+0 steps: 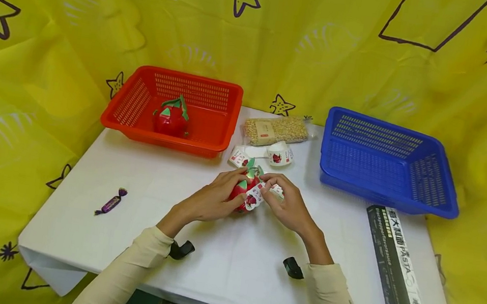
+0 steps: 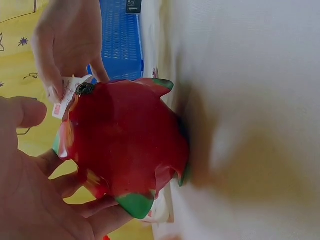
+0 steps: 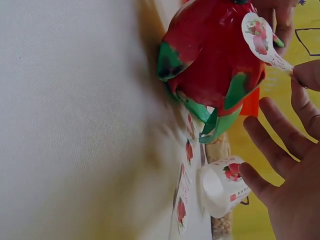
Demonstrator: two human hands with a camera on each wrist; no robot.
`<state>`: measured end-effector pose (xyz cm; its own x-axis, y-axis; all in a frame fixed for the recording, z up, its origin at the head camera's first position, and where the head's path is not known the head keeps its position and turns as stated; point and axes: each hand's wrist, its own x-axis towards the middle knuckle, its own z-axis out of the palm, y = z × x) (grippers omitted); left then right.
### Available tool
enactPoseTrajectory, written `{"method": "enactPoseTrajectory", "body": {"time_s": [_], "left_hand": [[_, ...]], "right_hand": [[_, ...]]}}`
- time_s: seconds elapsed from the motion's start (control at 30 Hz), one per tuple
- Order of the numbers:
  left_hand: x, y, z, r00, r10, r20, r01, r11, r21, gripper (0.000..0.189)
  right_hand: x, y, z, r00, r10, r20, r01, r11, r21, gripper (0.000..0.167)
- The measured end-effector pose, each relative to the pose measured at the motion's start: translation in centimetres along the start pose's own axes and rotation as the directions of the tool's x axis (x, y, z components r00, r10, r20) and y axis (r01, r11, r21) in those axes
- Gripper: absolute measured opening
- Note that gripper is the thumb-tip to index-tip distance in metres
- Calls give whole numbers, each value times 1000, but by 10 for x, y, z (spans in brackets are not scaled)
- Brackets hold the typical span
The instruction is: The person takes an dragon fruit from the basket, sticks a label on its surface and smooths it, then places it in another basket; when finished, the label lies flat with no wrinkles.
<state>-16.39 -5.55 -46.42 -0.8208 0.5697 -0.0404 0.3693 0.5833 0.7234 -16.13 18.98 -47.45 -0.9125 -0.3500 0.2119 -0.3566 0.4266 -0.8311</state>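
A red dragon fruit with green-tipped scales [image 2: 125,135] is on the white table, between both hands. My left hand [image 1: 214,197] holds it from the left, fingers around its side. With thumb and forefinger, my right hand [image 1: 287,206] pinches the end of a white sticker [image 3: 256,37] printed with a dragon fruit; the other three fingers are spread. The sticker's far end lies against the fruit's skin. Just behind, a curled strip of similar stickers [image 3: 225,185] rests on the table. A second dragon fruit [image 1: 171,120] sits in the red basket [image 1: 170,145].
A blue basket [image 1: 386,194] stands at the back right, with a black pasta box [image 1: 398,275] in front of it. Behind the strip lies a bag of yellow kernels [image 1: 288,131]. A purple wrapped candy [image 1: 111,203] lies on the left.
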Motion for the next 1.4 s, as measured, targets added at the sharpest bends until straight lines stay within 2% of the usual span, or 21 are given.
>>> {"method": "enactPoseTrajectory", "body": {"time_s": [0.17,0.4,0.7,0.8,0.93,1.13,1.23,1.4], "left_hand": [[1,0,5,999,16,-47,-16,1000,5,55],[3,2,14,995,21,-97,-15,998,63,45],[5,7,14,996,-9,-93,21,992,126,37],[7,8,13,994,-20,-103,36,988,152,34],[12,9,16,989,-19,-147,48,978,201,29],[16,13,18,981,-8,-196,61,961,268,25],[16,14,17,981,-13,-193,65,962,265,24],[15,11,11,992,-25,-127,52,975,214,27]], "right_hand": [[5,4,4,1000,15,3,-15,1000,-28,11],[10,10,10,999,29,-14,-30,998,-64,9],[11,18,16,998,60,-35,-63,992,-105,7],[11,19,19,995,80,-60,-86,990,-109,7],[9,19,23,989,97,-114,-109,988,-107,10],[0,16,20,983,4,-186,-29,991,-134,12],[-4,12,14,988,-14,-155,-5,992,-126,11],[-7,10,8,999,43,-10,-43,997,-62,8]]}}
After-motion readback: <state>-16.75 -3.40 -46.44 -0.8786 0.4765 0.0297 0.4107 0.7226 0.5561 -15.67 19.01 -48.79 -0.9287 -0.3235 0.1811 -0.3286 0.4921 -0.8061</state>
